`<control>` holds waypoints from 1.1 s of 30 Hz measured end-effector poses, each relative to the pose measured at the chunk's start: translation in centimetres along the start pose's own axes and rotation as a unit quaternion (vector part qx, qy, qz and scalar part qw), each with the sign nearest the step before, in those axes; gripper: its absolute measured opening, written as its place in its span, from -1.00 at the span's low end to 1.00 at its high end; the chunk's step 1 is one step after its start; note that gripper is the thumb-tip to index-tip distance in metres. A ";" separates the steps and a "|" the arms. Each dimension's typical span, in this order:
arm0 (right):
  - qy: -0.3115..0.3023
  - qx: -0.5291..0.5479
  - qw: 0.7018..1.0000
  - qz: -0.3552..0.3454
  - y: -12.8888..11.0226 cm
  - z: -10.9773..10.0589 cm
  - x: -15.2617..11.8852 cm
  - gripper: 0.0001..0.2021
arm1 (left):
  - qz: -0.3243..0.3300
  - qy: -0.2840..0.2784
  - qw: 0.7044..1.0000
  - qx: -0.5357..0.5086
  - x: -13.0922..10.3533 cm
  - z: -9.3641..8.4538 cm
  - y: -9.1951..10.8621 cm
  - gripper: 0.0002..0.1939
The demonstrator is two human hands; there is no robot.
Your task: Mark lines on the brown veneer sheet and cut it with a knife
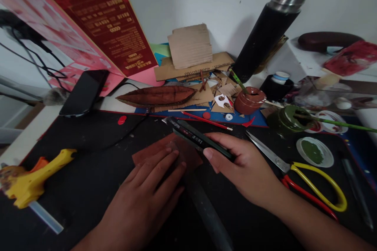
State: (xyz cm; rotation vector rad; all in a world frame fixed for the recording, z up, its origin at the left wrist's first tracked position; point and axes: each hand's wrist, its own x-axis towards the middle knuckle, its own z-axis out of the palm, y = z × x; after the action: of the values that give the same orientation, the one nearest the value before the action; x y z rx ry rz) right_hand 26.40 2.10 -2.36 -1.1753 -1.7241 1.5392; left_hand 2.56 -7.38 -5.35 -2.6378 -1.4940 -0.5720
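My left hand (153, 188) lies flat with its fingers stretched out, pressing on a reddish-brown piece of card (193, 160) and on a long dark strip that looks like a ruler (207, 210). The strip runs from the card toward the front edge of the view. In my right hand (241, 160) is a dark utility knife (188, 133), gripped between thumb and fingers. Its blade points up and left, above the card's far edge, and does not appear to touch the card. Scissors (290, 168) with yellow and red handles lie right of my right hand.
A yellow glue gun (38, 180) and a phone (84, 92) are at left. Behind the card sit a brown boat-shaped piece (156, 96), a red pencil (206, 120) and cardboard scraps (225, 88). Paint jars, brown (249, 102) and green (282, 121), and a black thermos (262, 35) stand right.
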 end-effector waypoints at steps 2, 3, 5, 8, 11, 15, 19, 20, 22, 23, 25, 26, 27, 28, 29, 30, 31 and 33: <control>-0.002 0.002 1.000 -0.002 0.0 0.0 0.0 -0.70 | -0.003 -0.004 1.000 0.005 0.0 0.0 0.0 -0.70; -0.002 0.002 1.000 -0.003 -0.1 0.0 0.0 -0.70 | -0.003 -0.005 1.000 0.006 -0.1 0.0 -0.1 -0.70; -0.003 0.002 1.000 -0.002 -0.1 0.0 0.0 -0.71 | -0.003 -0.006 1.000 0.003 -0.1 0.1 -0.1 -0.70; -0.004 0.003 1.000 0.000 -0.2 0.0 0.0 -0.71 | -0.007 -0.006 1.000 -0.005 -0.2 0.1 0.0 -0.69; -0.004 0.002 1.000 0.001 -0.2 0.0 0.0 -0.70 | -0.007 -0.006 1.000 -0.004 -0.3 0.2 0.0 -0.69; -0.004 0.000 1.000 -0.006 0.0 0.0 0.0 -0.69 | 0.004 -0.011 1.000 -0.003 -0.2 0.3 -0.2 -0.70; -0.005 0.003 1.000 0.003 0.0 0.0 0.0 -0.68 | 0.005 -0.007 1.000 -0.020 0.0 0.4 -0.3 -0.70; -0.008 0.008 1.000 0.008 0.0 0.0 0.0 -0.68 | 0.005 -0.004 1.000 -0.024 0.0 0.5 -0.3 -0.71; -0.018 0.025 0.999 0.021 0.1 0.0 -0.1 -0.65 | 0.008 0.000 1.000 -0.027 0.1 0.5 -0.3 -0.71; -0.021 0.038 0.999 0.033 0.2 0.0 -0.1 -0.62 | 0.008 0.001 1.000 -0.026 0.1 0.6 -0.3 -0.71; -0.028 0.059 0.996 0.054 0.4 0.0 -0.1 -0.55 | 0.008 0.002 1.000 -0.024 0.1 0.7 -0.3 -0.71; -0.035 0.067 0.995 0.066 0.4 0.0 0.0 -0.52 | 0.008 0.002 1.000 -0.021 0.1 0.7 -0.3 -0.70; -0.030 0.068 0.995 0.071 0.5 0.0 0.0 -0.51 | 0.009 0.003 1.000 -0.017 0.2 0.8 -0.3 -0.70; -0.033 0.068 0.995 0.071 0.5 0.1 0.1 -0.50 | 0.011 0.005 1.000 -0.015 0.2 0.8 -0.3 -0.70; -0.028 0.066 0.995 0.070 0.5 0.2 0.1 -0.51 | 0.013 0.007 1.000 -0.012 0.3 0.8 -0.3 -0.69; -0.024 0.064 0.995 0.068 0.4 0.2 0.2 -0.52 | 0.015 0.010 1.000 -0.011 0.3 0.9 -0.3 -0.70; -0.022 0.059 0.996 0.069 0.4 0.3 0.2 -0.52 | 0.017 0.013 1.000 -0.011 0.3 0.9 -0.3 -0.70; -0.028 0.041 0.996 0.072 0.2 0.4 0.1 -0.53 | 0.019 0.020 1.000 -0.012 0.3 1.0 -0.3 -0.70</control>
State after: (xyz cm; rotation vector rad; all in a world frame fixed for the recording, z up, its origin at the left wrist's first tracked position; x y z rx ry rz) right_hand 26.07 1.97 -2.63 -1.2481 -1.6245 1.7260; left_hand 2.72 -6.72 -6.18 -2.6498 -1.4324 -0.6381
